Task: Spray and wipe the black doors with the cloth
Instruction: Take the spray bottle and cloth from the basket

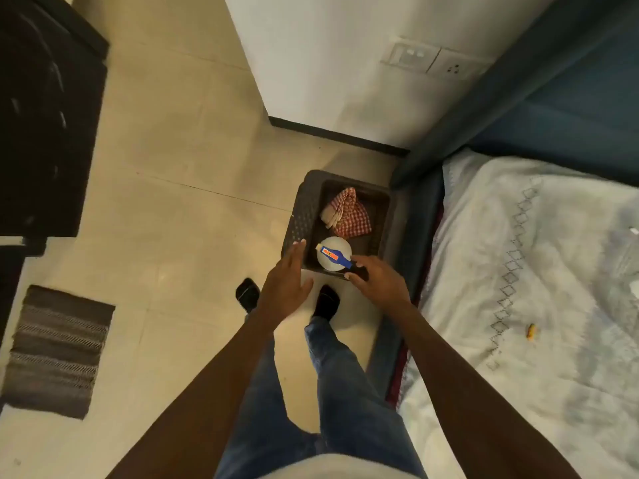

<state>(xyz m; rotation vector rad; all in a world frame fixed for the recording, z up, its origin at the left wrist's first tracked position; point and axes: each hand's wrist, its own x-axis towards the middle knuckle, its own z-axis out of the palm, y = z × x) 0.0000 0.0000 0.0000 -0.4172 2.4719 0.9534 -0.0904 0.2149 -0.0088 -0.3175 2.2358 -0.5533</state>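
Observation:
A dark plastic basket [307, 216] stands on the floor beside the bed. Inside it lie a red-and-white checked cloth [347, 214] and a white spray bottle with a blue trigger head [333, 255], seen from above. My right hand [378, 280] hovers at the basket's near rim, its fingertips at the blue trigger, fingers apart. My left hand [287, 283] is spread flat over the basket's near left corner and holds nothing. A black door [45, 126] with pale streaks fills the upper left.
A bed with a pale quilt [536, 288] and a teal headboard [570, 98] runs along the right. A striped grey mat [57, 350] lies on the tiled floor at the lower left. My feet [325, 300] stand just before the basket.

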